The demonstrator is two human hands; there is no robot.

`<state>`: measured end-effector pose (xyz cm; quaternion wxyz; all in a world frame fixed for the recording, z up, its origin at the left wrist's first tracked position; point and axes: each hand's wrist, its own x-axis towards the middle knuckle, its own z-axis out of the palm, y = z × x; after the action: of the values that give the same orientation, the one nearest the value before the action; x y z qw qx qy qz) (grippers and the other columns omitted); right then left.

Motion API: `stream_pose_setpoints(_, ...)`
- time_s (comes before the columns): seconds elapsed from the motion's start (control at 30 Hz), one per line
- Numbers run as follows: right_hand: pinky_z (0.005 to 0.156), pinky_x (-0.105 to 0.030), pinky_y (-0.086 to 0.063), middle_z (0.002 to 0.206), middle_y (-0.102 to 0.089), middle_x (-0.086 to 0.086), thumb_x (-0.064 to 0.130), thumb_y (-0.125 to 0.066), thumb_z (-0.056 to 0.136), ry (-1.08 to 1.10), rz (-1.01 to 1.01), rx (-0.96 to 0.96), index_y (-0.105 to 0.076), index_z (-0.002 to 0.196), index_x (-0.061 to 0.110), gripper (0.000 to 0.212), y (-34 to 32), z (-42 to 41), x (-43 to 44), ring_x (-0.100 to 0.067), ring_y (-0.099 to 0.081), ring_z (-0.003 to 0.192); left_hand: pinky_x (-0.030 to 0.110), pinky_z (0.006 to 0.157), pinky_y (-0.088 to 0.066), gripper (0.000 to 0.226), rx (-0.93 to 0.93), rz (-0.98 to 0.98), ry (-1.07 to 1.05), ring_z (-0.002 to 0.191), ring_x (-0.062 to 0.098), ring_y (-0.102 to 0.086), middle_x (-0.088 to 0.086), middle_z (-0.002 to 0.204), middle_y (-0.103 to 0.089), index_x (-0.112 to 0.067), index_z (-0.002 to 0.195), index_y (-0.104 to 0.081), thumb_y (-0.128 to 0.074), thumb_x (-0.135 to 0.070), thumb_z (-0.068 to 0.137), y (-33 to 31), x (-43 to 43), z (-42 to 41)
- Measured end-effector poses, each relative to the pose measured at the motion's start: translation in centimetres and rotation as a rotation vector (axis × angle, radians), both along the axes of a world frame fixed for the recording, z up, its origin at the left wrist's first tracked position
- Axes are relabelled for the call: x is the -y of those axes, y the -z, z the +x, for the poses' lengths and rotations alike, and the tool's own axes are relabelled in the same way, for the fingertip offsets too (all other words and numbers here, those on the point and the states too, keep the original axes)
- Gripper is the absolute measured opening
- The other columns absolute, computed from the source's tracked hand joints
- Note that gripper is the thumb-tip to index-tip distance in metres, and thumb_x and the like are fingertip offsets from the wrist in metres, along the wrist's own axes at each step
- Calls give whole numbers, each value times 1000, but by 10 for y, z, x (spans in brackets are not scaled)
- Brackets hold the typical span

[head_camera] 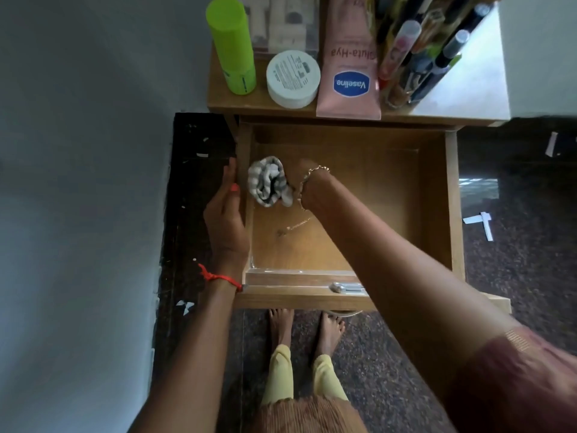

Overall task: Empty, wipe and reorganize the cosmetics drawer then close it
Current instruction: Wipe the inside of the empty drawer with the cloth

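The drawer (451, 198) is pulled all the way out from under the little wooden table (237, 105), light wood inside and out, and the floor of it is pretty much bare. All I can spot in there is the cloth (268, 181) and a thin chain-looking thing (299, 225) lying loose near the middle, can't say what it really is. There's also a small silvery object (348, 288) sitting on the front edge of the drawer, too blurry to name.

The cloth is grey and white striped, all bunched up, down on the drawer floor in the left back part, close to the left wall. The right hand (301, 175) is bent down onto it and seems to be gripping it, though the fingers are mostly hidden behind the wrist and its gold bracelet. The left hand (226, 214) lies flat along the outside of the drawer's left wall, fingers straight, thumb up by the rim, holding nothing.

All the cosmetics are on the table top: a lime green bottle (232, 48), a white round jar (293, 78) just beside it, a pink Vaseline tube (351, 64) lying with its end over the table edge, and a clear holder (415, 54) stuffed with pencils and tubes on the right
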<state>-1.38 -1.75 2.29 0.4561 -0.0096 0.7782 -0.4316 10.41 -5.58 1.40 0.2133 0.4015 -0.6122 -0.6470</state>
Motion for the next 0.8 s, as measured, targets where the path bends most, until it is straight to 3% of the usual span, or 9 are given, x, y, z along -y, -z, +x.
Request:
stream_pose_setpoints(0.07,84,-32,-47,115,-62,-24,13,-53,88,42,-26,-207,-60,107,-6,27,-4,1,5,-34,-58,110,35,114,-30,37,10,-55,31,135,17,-36,14,144,-39,-4,132,-42,-32,-7,96,3,0,2)
stream_pose_setpoints(0.13,87,-34,-49,110,-65,-24,7,-55,84,8,-20,-442,-63,103,-6,25,-1,3,10,-34,-60,106,26,113,-30,42,19,-109,63,135,14,-35,12,144,-40,-7,133,-42,-33,-16,93,3,-1,3)
stream_pose_setpoints(0.3,67,-44,-49,118,-56,-25,12,-38,93,-594,171,-989,-55,116,0,31,2,-1,-8,-44,-60,94,-1,93,-31,46,95,-232,65,117,-15,-39,10,145,-39,-12,132,-44,-35,-23,88,7,0,1)
stream_pose_setpoints(0.37,52,-33,-48,107,-66,-21,13,-35,83,-884,164,-1138,-67,97,0,37,-6,-13,-26,-36,-65,83,-5,92,-29,46,103,-250,67,118,-16,-37,10,145,-39,-12,132,-44,-35,-23,89,9,-1,1)
stream_pose_setpoints(0.43,46,-23,-49,94,-74,-5,18,-37,70,-1109,327,-1337,-73,78,9,38,-8,-31,-54,-23,-69,73,-3,97,-27,47,115,-258,75,127,-5,-34,7,146,-38,-14,133,-43,-35,-25,88,8,-2,2)
stream_pose_setpoints(0.53,61,-18,-53,101,-73,10,23,-36,70,-1303,641,-1388,-74,77,23,38,0,-50,-101,-11,-68,81,-5,91,-30,47,129,-284,69,119,-16,-38,8,146,-38,-15,133,-43,-35,-27,88,7,-3,1)
stream_pose_setpoints(0.6,65,-14,-49,92,-72,19,29,-33,71,-1274,845,-1289,-74,76,30,41,-3,-60,-124,-4,-66,80,-8,80,-31,47,134,-311,66,99,-32,-40,10,145,-38,-13,133,-43,-35,-26,89,7,-3,0)
stream_pose_setpoints(0.7,70,-13,-47,79,-71,20,36,-45,73,-1169,1045,-1287,-73,74,32,28,-12,-67,-143,-1,-64,79,-9,72,-33,47,147,-327,77,83,-35,-42,12,145,-38,-13,134,-42,-35,-26,89,8,-5,1)
stream_pose_setpoints(0.8,94,-29,-45,109,-67,-1,24,-40,87,-1246,1059,-1379,-68,101,15,32,-8,-73,-150,-25,-54,110,-8,84,-32,48,162,-334,79,106,-24,-41,10,146,-38,-13,134,-42,-34,-26,89,7,-4,2)
